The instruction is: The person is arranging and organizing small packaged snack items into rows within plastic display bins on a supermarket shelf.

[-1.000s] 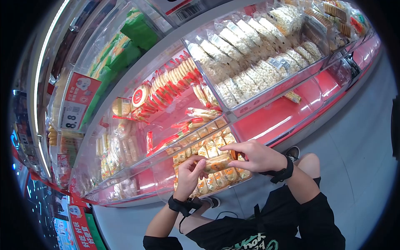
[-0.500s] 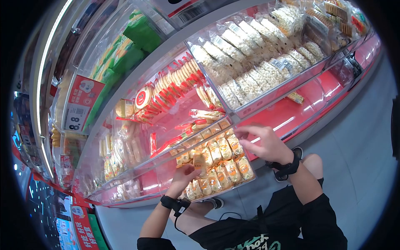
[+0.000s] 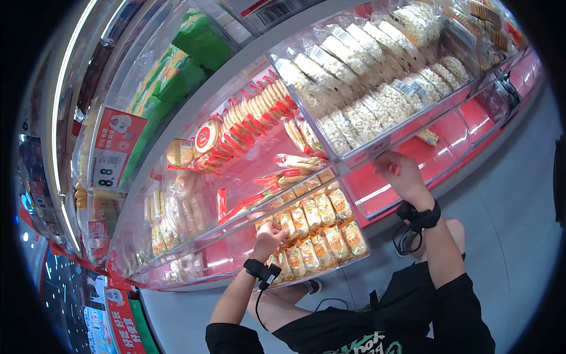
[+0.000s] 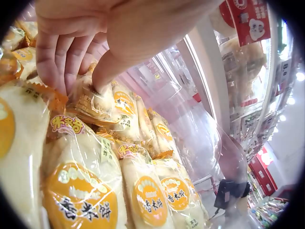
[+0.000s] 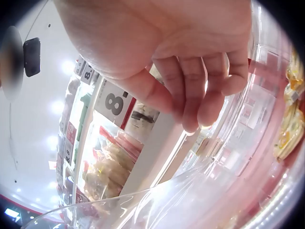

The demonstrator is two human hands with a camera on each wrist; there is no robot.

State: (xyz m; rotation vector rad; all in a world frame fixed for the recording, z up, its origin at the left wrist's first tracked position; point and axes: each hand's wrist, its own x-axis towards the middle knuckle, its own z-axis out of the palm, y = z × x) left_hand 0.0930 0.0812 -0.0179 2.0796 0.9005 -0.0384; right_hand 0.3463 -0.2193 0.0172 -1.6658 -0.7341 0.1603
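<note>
My left hand (image 3: 270, 237) is at the left end of the clear bin (image 3: 318, 272) of wrapped rice crackers (image 3: 335, 240). In the left wrist view, its thumb and fingers pinch the upper end of a small cracker packet (image 4: 95, 106) among the upright rows. Orange-labelled packets (image 4: 85, 198) stand close in front of that hand. Off to the right, my right hand (image 3: 403, 177) hangs over the red shelf, below the bin of white puffed rice cakes (image 3: 377, 112). Its fingers (image 5: 190, 102) are loosely bent, with nothing between them and the thumb.
Red-wrapped round biscuits (image 3: 242, 121) line the shelf behind the cracker bin. Green packs (image 3: 197, 44) and a price card (image 3: 115, 147) are at the left. A lone packet (image 3: 428, 137) lies on the red shelf (image 3: 371, 187). Clear plastic walls divide the compartments.
A second ago both hands were at one cracker packet above the bin. The right hand let go and moved up and right; the left brought the packet to the left end of the rows.
</note>
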